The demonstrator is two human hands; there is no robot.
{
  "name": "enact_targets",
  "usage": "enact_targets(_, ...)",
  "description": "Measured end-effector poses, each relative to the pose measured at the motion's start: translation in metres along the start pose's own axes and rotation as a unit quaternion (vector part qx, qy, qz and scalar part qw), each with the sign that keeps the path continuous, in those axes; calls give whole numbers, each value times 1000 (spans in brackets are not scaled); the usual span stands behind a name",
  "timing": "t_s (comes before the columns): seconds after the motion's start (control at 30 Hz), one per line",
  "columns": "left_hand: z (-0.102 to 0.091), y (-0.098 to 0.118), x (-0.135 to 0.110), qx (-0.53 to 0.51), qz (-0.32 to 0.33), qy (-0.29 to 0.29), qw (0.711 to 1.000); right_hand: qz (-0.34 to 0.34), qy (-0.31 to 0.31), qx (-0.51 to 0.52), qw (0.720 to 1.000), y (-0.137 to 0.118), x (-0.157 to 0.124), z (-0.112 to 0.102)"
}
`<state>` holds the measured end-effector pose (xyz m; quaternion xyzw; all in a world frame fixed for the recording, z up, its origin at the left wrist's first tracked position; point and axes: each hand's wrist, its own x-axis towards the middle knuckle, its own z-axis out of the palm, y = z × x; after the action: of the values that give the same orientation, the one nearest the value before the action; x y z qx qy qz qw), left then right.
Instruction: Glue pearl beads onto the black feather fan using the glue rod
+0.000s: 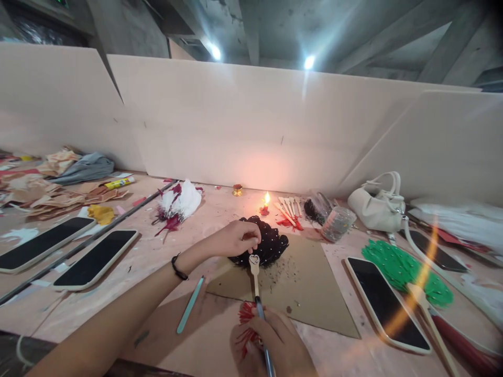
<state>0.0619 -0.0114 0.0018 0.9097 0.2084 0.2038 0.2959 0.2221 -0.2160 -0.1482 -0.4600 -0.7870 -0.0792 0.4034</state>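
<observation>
My left hand point(240, 236) reaches over a black, scalloped piece point(274, 243) dotted with small white beads. Its thumb and fingertips are pinched together just above the tip of a wooden stick; anything between them is too small to make out. In my right hand point(281, 340), near the front edge, is that flat wooden stick point(256, 280), with a heart-shaped ring of beads on its wide end and a dark, shiny lower shaft. Red fringe point(247, 312) shows beside the right fingers. Brown cardboard point(314, 283) lies beneath the black piece.
A lit candle point(264, 210) burns behind the black piece, beside several wooden sticks point(291, 207). A clear plastic cup point(338, 223), white handbag point(377, 207), green beaded piece point(404, 269) and phone point(387, 303) are rightward. Leftward lie a teal stick point(190, 303) and another phone point(98, 259).
</observation>
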Motion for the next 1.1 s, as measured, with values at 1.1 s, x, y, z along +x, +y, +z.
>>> enact_targets(1.1, 26, 3, -5, 204, 9, -27, 979, 312, 0, 39, 949, 47, -8, -77)
